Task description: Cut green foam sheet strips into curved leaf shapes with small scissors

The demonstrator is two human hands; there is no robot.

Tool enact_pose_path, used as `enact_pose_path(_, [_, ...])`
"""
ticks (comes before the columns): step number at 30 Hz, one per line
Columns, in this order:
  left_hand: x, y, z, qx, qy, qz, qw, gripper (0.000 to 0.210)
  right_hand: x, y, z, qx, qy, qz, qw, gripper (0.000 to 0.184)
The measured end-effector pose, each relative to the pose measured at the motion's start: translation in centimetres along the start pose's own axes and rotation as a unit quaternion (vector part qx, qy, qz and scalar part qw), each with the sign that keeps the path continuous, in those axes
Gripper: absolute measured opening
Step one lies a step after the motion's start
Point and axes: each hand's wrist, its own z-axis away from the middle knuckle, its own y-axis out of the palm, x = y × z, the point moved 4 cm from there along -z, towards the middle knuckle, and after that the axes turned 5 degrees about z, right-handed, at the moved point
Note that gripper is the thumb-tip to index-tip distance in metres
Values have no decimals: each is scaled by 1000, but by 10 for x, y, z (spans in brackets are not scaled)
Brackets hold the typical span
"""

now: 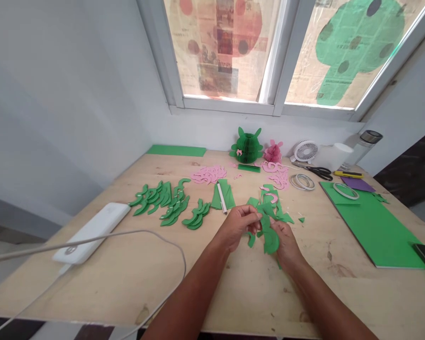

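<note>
Between my two hands is a piece of green paper with a curved lower edge. My left hand pinches its upper left side, fingers closed. On the right side, my right hand grips the same paper with thumb and fingers. A small curved green cutout shows just below my left fingers. Behind my hands lie green paper scraps with bits of pink among them. Several stacks of curved green cutouts lie to the left. A pen rests on folded green paper.
A white power bank with a cable lies at left. Pink cutouts, a green paper figure and a pink one are behind. At right are scissors, tape rolls, a fan and green sheets.
</note>
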Motion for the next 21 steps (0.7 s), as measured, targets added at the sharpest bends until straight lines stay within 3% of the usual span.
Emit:
enact_pose_path(8, [-1,0,0,-11,13,-10,1000,22,-3,-1,-1,-22,8,-20,1000,44])
enact_pose_path(21, [-1,1,0,-12,18,-16,1000,19,2,5,2,14,29,-28,999,47])
